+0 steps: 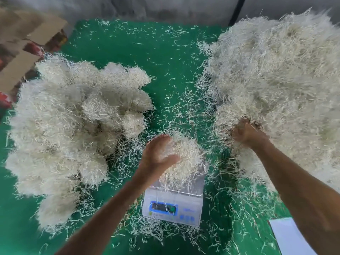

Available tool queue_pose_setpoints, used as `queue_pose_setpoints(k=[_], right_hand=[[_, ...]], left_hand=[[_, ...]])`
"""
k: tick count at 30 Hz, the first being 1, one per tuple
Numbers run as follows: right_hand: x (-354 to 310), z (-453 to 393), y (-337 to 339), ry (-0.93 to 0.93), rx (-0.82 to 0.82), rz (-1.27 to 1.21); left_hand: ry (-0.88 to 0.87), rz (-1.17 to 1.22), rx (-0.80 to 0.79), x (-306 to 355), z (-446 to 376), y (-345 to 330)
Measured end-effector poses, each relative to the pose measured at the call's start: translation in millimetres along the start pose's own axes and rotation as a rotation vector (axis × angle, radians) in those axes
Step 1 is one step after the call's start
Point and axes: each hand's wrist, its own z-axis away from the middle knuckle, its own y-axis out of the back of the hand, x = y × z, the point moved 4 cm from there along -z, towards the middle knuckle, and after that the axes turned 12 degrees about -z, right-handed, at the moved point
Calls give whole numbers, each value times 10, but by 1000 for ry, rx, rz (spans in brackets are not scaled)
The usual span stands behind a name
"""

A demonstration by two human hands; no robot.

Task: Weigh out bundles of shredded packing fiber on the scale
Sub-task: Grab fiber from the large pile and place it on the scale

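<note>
The left hand (158,153) is lying open, palm cupped against the left side of a small fiber bundle (184,159) that is sitting on the platform of the white scale (174,205), near the middle. The right hand (246,133) is digging into the near edge of the big loose fiber heap (276,85) on the right, fingers curled around strands. On the left, a pile of rounded bundles (73,126) is lying on the green surface (147,52). Cardboard boxes (27,43) are standing far left, and a white sheet (287,234) is lying near right.
</note>
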Motion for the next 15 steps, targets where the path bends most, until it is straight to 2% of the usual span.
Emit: queue_pose_setpoints(k=[2,4,6,8,12,15], right_hand=[[-162,170,-50,130,45,235],[-405,427,-154,280,148,361],[-622,763,-288,416,208,378],[-778,998,-400,462,203,364],[-872,1470,-635,494,150,-90],[-773,1825,-782,441,165,-335]], left_hand=[[34,96,-13,-47,23,62],[51,110,28,-92,41,158],[69,128,65,-133,78,239],[107,151,83,-174,119,309],[142,227,141,-229,288,431],[195,266,122,-331,482,498]])
